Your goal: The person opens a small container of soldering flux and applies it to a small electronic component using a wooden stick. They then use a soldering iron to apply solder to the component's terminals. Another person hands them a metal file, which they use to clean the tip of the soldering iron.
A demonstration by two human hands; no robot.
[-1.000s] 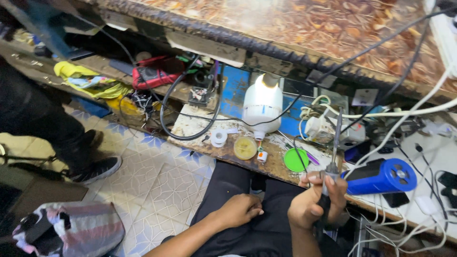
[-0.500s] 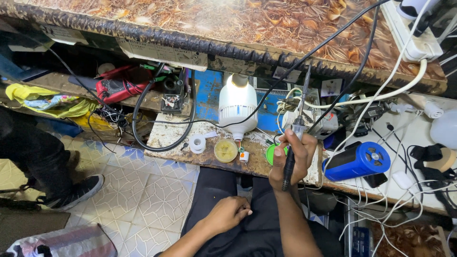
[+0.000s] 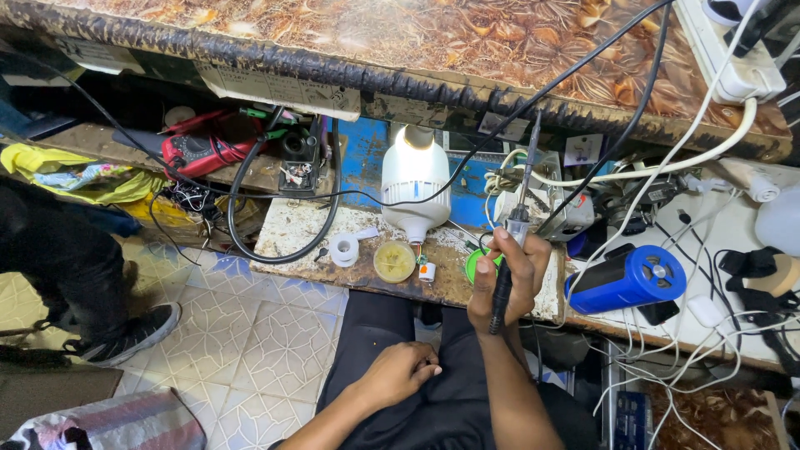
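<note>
Black-handled soldering iron (image 3: 510, 250) stands nearly upright in the right hand (image 3: 507, 275), fingers wrapped round it, tip toward twelve o'clock, over the worktop (image 3: 292, 229) edge. At nine o'clock of it stands a white bulb (image 3: 415, 185); at three o'clock lies a blue cylinder (image 3: 625, 279). Left hand (image 3: 400, 373), at seven o'clock, rests loosely curled on the lap, holding nothing I can make out.

Soldering iron (image 3: 510, 250): slim black handle with a thin metal tip, held near vertical, tip up, over the front edge of the bench. A black cord runs from it. The right hand (image 3: 504, 279) grips the handle.
</note>
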